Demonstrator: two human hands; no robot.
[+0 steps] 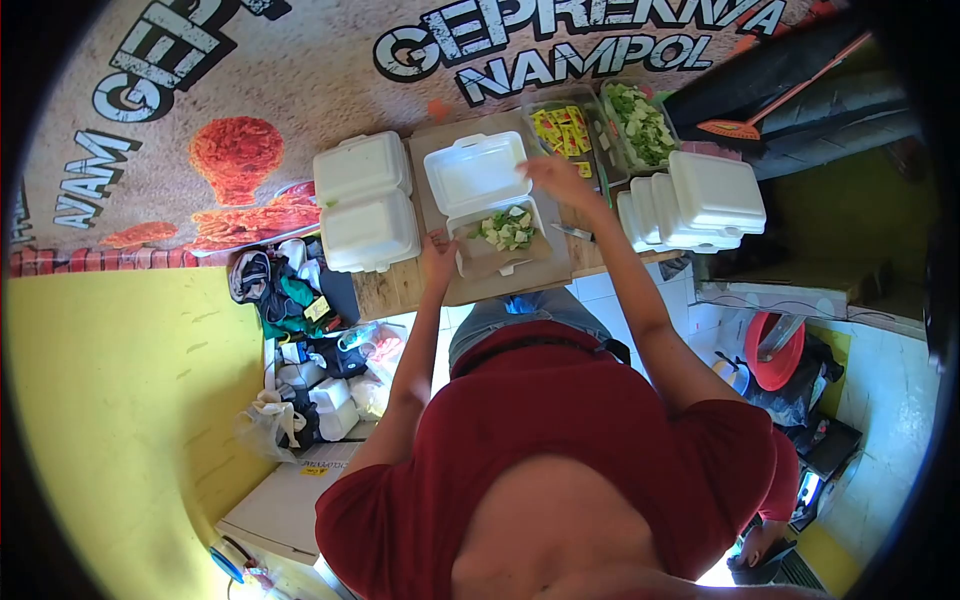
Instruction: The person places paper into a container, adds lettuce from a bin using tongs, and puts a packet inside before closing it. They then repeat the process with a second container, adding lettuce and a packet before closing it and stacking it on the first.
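Observation:
An open white foam box (478, 168) lies on brown cardboard in front of me, with its lid tilted back. Chopped green and pale vegetables (508, 229) sit on brown paper in its base. My left hand (439, 255) is at the left edge of the base; its fingers are close together, and what they hold, if anything, is too small to tell. Over the right edge of the lid is my right hand (556, 180), fingers apart and bent, with nothing seen in it. A knife (573, 232) lies just right of the box.
Closed foam boxes (368, 234) stand at the left, and stacked ones (716, 190) at the right. Behind are a tray of yellow packets (562, 131) and a container of chopped greens (641, 124). Another person's hand (762, 541) shows at the lower right.

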